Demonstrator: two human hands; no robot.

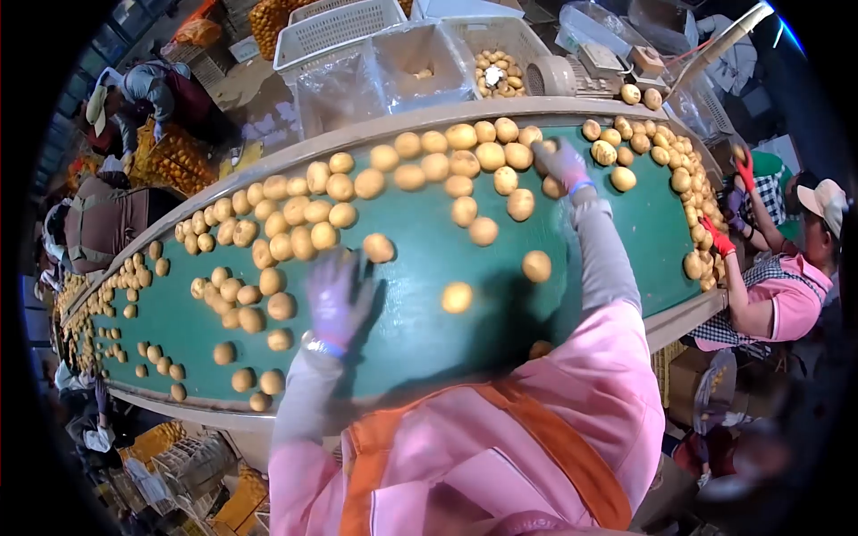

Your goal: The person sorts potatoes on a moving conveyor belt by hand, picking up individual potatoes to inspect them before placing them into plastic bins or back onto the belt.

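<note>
The left hand (340,295) spreads wide fingers over the belt (420,259); the right hand (561,163) touches fruits (506,180), grip unclear.

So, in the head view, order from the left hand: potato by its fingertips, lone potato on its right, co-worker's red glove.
1. Potato by the fingertips, just above the left hand.
2. Lone potato, to the right, on the belt.
3. Red glove, far right end.
</note>
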